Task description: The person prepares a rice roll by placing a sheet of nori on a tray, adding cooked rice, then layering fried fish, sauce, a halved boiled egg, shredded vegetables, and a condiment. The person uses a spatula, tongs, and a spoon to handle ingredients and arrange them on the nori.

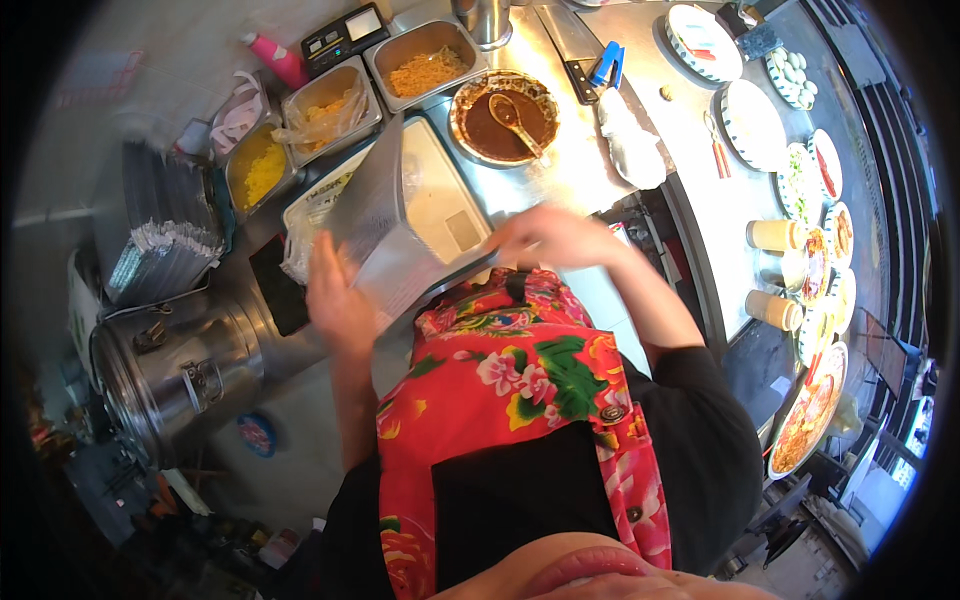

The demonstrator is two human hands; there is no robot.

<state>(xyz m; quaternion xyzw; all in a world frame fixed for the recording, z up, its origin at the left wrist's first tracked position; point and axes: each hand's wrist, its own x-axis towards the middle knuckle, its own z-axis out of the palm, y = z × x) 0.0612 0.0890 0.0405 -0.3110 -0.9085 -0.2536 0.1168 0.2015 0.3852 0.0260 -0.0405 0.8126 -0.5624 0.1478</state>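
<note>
A silver-grey foil-like bag (385, 225) is spread between my hands, one flap standing up. My left hand (340, 300) holds its left side, fingers stretched along it and somewhat blurred. At the bag's right edge my right hand (555, 237) is smeared by motion, its fingers bent over that edge. Beneath the bag lies a pale board (455, 200), with clear plastic film (303, 240) by its left side. Just beyond the board stands a bowl of brown sauce (480, 135) with a spoon (512, 118) in it.
Metal tubs of shredded food (425, 75) line the back left near a scale (343, 38). Similar silver bags (165, 225) are stacked left, above a steel drum (170, 380). A cleaver (575, 55) lies at the back. Several plates and bowls (752, 125) fill the right counter.
</note>
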